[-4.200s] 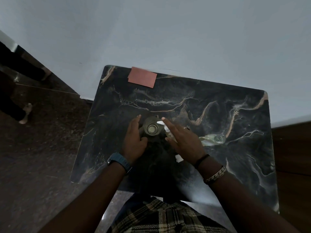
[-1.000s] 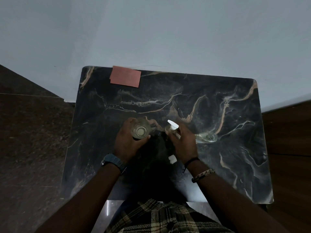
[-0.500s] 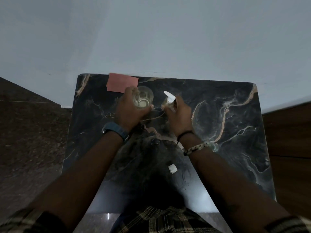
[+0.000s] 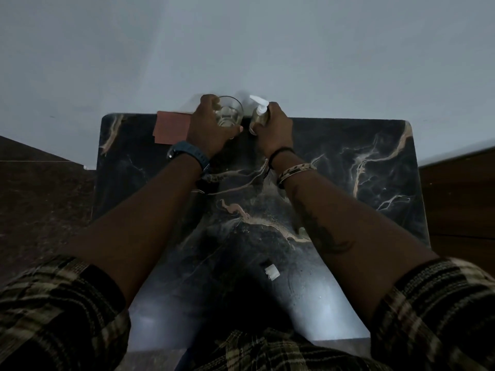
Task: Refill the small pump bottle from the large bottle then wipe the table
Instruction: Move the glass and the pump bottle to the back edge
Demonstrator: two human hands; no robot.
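Observation:
My left hand (image 4: 206, 131) grips the large clear bottle (image 4: 229, 115), which is upright with an open mouth and a little liquid at the bottom. My right hand (image 4: 276, 129) grips the small pump bottle (image 4: 258, 116), with its white pump head pointing up and left. Both are held close together at the far edge of the dark marble table (image 4: 348, 183), right by the wall. A reddish cloth (image 4: 171, 128) lies flat at the far left of the table, just left of my left hand.
A small white cap (image 4: 272, 273) lies on the table near the front, between my forearms. A clear object (image 4: 302, 232) shows partly beside my right forearm. The pale wall (image 4: 241, 49) runs along the table's far edge. Dark floor lies to the left.
Both hands have carried the large bottle and the pump bottle from the table's middle to its far edge by the wall. The white cap has stayed where it was.

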